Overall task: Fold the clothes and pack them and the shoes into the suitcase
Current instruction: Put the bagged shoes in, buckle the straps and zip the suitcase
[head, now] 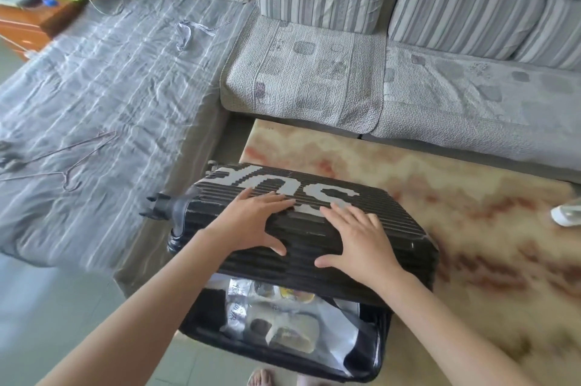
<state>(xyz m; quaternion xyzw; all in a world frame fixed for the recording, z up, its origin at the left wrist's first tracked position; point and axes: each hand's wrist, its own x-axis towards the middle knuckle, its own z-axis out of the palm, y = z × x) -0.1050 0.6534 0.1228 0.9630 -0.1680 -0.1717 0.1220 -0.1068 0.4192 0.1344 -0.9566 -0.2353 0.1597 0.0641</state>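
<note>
- At frame centre, black ribbed suitcase point(303, 234), lid half closed, bears white upside-down letters "SUP".
- Left hand point(251, 223) and right hand point(356, 242) press flat on it, fingers spread.

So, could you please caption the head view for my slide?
The left hand and right hand rest flat on the half-closed black suitcase lid, packed items visible beneath.

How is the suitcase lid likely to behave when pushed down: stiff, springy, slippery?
Probably stiff: the ribbed hard lid shows no dent under the flat left hand and right hand. It may spring back, since packed items fill the opening. Its ridges likely give grip.
</note>
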